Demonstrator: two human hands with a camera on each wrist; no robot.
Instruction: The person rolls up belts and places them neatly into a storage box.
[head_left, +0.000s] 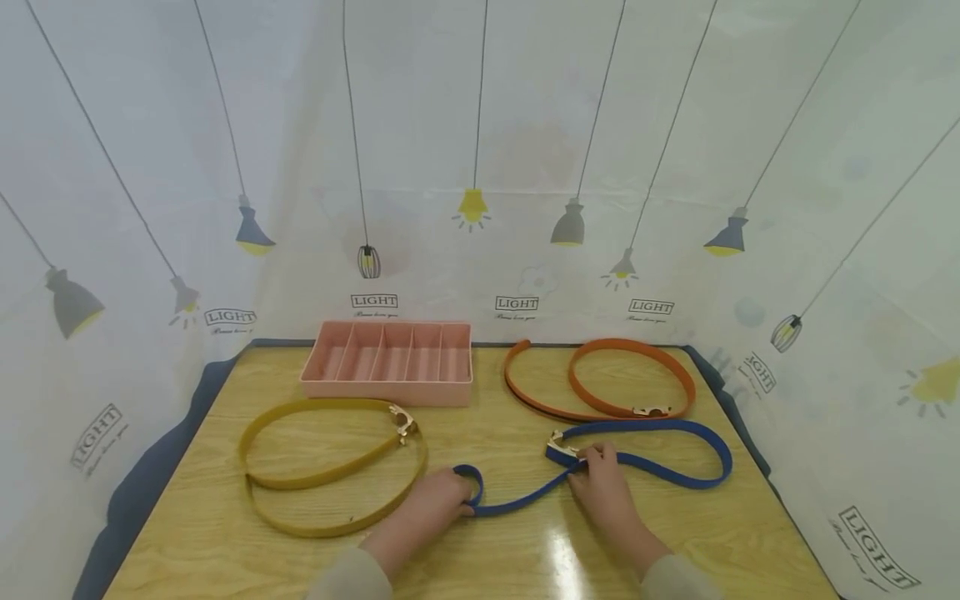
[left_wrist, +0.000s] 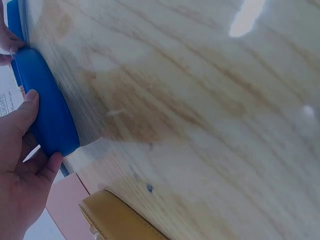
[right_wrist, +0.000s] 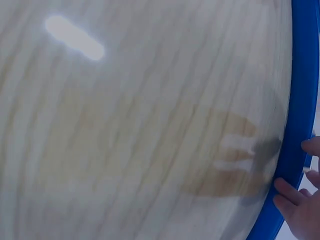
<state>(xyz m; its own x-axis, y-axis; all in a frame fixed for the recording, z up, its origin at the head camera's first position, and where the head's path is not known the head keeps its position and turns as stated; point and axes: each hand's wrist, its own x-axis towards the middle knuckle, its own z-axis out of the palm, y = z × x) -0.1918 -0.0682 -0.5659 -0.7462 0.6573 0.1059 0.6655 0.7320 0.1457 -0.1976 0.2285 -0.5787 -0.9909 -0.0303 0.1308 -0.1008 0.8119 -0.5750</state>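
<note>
- Lying across the right-centre of the counter: long flat blue belt, smooth leather-look strap, broad loop at its right, small tight curl at its left end.
- Gold-tone metal buckle on the blue belt, left end of the broad loop, just beside the right hand.
- Counter top is pale wood grain, glossy enough to throw a bright glare streak and reflect the fingers.
- Left hand: grip is pinching the blue belt at the small curl. Left wrist view has one fingertip on the strap's broad face, thumb at its lower edge.
- Right hand: grip is pinching the same strap by the buckle, fingertips on the strap in the right wrist view.
- Both forearms come in from the near edge and angle inward, hands low over the counter, light sleeves at the wrists.
- Mustard-yellow belt, smooth strap in two overlapping loops with a gold-tone clasp, left of the left hand.
- Orange belt, round coil plus an open curved tail, behind the blue belt.
- Pink rectangular tray, smooth plastic-look walls, five side-by-side slots, back of the counter behind the yellow belt.
</note>
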